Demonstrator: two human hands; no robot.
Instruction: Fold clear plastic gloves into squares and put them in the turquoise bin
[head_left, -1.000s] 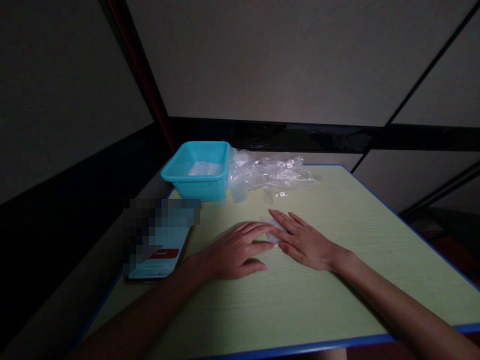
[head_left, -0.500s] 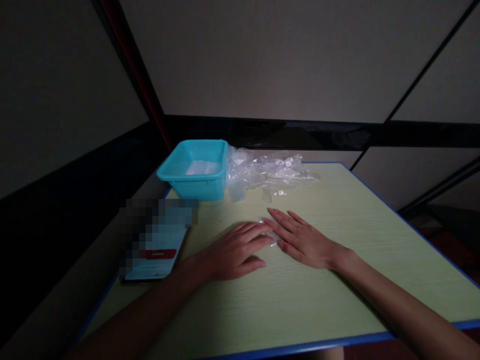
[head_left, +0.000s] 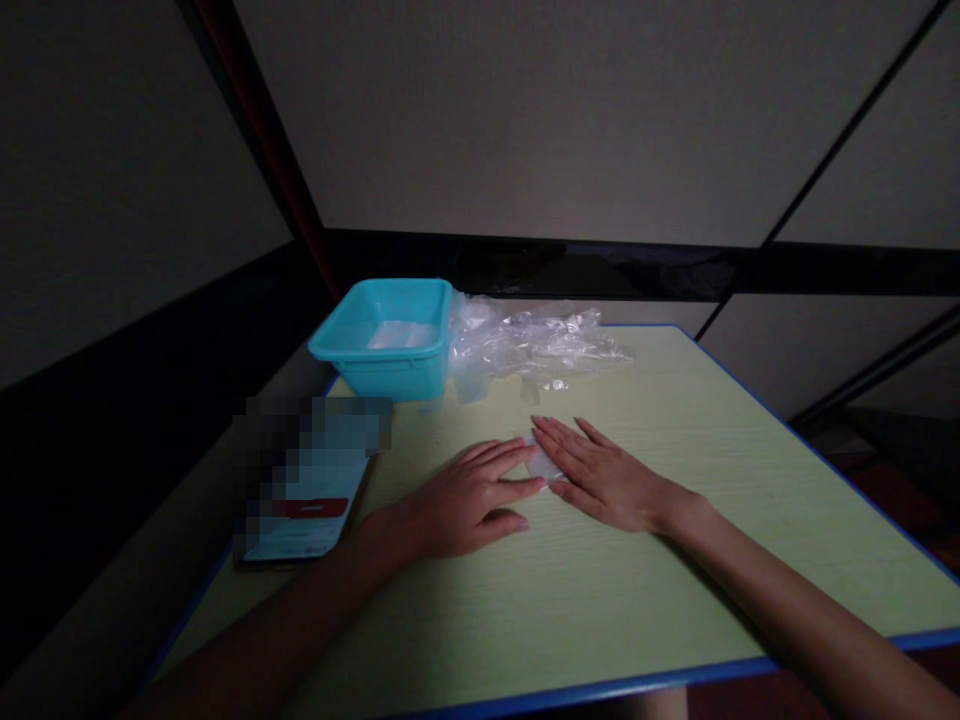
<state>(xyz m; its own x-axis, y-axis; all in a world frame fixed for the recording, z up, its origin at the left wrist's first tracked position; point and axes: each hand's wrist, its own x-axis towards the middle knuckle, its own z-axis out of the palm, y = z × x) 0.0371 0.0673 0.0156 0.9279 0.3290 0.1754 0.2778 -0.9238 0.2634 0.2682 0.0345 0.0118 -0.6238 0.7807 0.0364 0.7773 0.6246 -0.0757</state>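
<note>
A small translucent white packet [head_left: 541, 464] lies flat on the pale green table [head_left: 600, 610], between my two hands. My left hand [head_left: 472, 500] rests with spread fingers, its fingertips at the packet's left edge. Over the packet's right part lies my right hand [head_left: 604, 475], palm down, fingers stretched out and thumb apart. The part of the packet under the right fingers is hidden.
At the back left stands a turquoise basket [head_left: 394, 375] with white packets [head_left: 403, 335] inside. Crumpled clear plastic [head_left: 540, 342] lies beside it. A tablet-like device [head_left: 322, 490], partly pixelated, is left of my left hand. A wall rises behind the table.
The fingers of my left and right hands have moved slightly apart over the packet, so more of it shows. The view has shifted a little.
</note>
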